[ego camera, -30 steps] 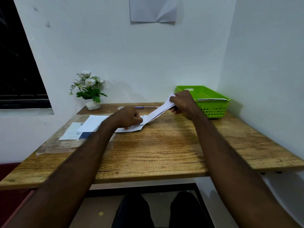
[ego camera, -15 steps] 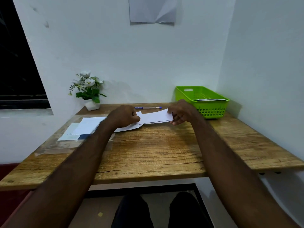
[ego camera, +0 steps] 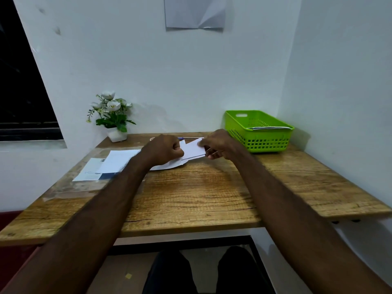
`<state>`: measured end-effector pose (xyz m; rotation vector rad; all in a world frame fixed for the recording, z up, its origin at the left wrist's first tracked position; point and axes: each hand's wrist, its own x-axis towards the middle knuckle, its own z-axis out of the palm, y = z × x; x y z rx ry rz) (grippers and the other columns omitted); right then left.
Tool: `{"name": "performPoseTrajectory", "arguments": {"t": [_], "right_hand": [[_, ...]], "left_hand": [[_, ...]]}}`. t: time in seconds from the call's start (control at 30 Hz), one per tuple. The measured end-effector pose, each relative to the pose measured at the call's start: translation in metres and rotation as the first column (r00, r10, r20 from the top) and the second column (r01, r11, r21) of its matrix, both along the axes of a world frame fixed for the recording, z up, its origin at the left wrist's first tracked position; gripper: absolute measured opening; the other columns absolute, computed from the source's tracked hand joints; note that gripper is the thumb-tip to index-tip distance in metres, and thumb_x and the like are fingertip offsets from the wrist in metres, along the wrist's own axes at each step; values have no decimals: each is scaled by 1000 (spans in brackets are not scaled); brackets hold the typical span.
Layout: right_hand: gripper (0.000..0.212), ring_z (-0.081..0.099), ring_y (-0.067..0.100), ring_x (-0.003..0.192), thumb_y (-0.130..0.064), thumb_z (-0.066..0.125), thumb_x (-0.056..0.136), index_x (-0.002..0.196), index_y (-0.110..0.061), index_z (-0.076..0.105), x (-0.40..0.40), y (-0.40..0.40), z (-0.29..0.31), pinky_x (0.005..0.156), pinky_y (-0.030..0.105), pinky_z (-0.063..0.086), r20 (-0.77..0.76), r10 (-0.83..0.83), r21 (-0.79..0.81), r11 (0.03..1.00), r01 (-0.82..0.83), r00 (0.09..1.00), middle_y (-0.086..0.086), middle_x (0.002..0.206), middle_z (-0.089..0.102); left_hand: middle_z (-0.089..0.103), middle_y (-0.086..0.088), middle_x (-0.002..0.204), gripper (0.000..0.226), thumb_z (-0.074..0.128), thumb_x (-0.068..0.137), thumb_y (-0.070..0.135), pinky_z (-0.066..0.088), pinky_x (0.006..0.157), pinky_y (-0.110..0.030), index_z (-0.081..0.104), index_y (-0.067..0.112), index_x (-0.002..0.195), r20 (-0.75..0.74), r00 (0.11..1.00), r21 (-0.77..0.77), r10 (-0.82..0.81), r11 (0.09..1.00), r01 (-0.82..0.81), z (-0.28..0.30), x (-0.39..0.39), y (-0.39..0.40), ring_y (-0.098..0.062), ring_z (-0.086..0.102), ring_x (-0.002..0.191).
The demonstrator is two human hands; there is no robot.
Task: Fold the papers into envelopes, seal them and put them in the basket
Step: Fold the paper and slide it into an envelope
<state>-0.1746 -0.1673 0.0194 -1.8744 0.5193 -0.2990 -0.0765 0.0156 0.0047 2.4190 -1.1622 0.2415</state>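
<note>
A white folded paper (ego camera: pixel 194 150) is held just above the wooden table (ego camera: pixel 201 194) between both hands. My left hand (ego camera: pixel 163 150) grips its left end with curled fingers. My right hand (ego camera: pixel 218 146) pinches its right end between thumb and fingers. Another white sheet (ego camera: pixel 167 165) lies flat under my left hand. The green basket (ego camera: pixel 257 132) stands at the back right, to the right of my right hand, with folded white paper resting inside against its near rim.
More loose papers (ego camera: pixel 110 164) lie on the table's left side. A potted white flower (ego camera: pixel 112 117) stands at the back left. A blue pen (ego camera: pixel 191 137) lies behind the hands. A sheet of paper (ego camera: pixel 194 13) hangs on the wall.
My right hand has brought the raised right end of the paper down and leftward toward my left hand, so the paper now looks shorter and doubled. My left hand stayed about where it was.
</note>
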Motion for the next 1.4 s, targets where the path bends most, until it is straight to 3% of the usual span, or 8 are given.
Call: {"name": "performPoseTrajectory", "arguments": {"t": [0.17,0.33,0.5,0.73,0.9,1.1,1.23,1.4], "right_hand": [[10,57,19,53,-4,69,90,97,1,63,-3,-3,3,40,21,46,-59,-15,26,1000,17,998,12,68,59],[8,56,15,50,-4,72,88,85,-2,65,-1,-3,1,40,19,46,-41,-4,56,998,6,999,10,68,61],[11,48,11,46,-9,79,81,87,-3,71,6,3,-6,41,18,38,-8,0,7,1000,0,1000,7,69,63],[21,32,12,43,-6,86,68,70,-5,65,17,17,-17,39,20,24,53,6,-120,993,0,999,3,57,43],[14,48,6,48,-13,85,74,83,-3,81,23,21,-22,45,24,33,106,17,-313,950,17,994,4,66,69],[12,36,5,36,-9,72,90,95,-6,82,20,18,-20,37,17,29,5,169,-372,915,-155,986,-4,50,50],[11,46,-2,33,-13,77,87,96,-14,82,13,14,-14,38,13,35,-54,210,-473,856,-210,976,-16,41,55],[10,62,17,47,-6,80,79,88,-3,78,11,11,-12,38,20,44,-135,142,-461,867,-189,981,11,71,72]], "left_hand": [[60,4,62,20,68,84,20,29,52,-26,61,12,67,12,1000,-15,-5,1000,5,0,1,-1,2,52,55],[65,-2,72,17,69,83,22,33,55,-29,62,14,71,20,1000,-3,-8,1000,8,-1,1,-2,-12,50,62],[57,6,64,24,69,83,21,30,55,-27,53,21,65,32,999,-34,-40,999,41,-2,-1,-2,-7,45,58],[61,4,68,20,68,85,22,35,58,-30,57,20,68,52,992,-62,-111,992,114,-4,-6,-8,-8,50,63],[62,1,70,17,68,87,21,37,60,-32,61,17,72,41,990,-64,-134,989,136,-5,-7,-10,-14,53,67],[56,7,63,21,72,87,21,35,58,-30,60,17,71,-1,991,-85,-136,987,135,-5,-4,-9,-6,46,58],[55,8,63,29,73,88,30,38,60,-33,54,24,67,-31,990,-92,-136,987,133,-5,-5,-9,-9,47,59],[59,-4,65,25,65,85,25,38,61,-34,58,13,65,-43,991,-74,-129,989,125,-7,-7,-10,-11,46,60]]}}
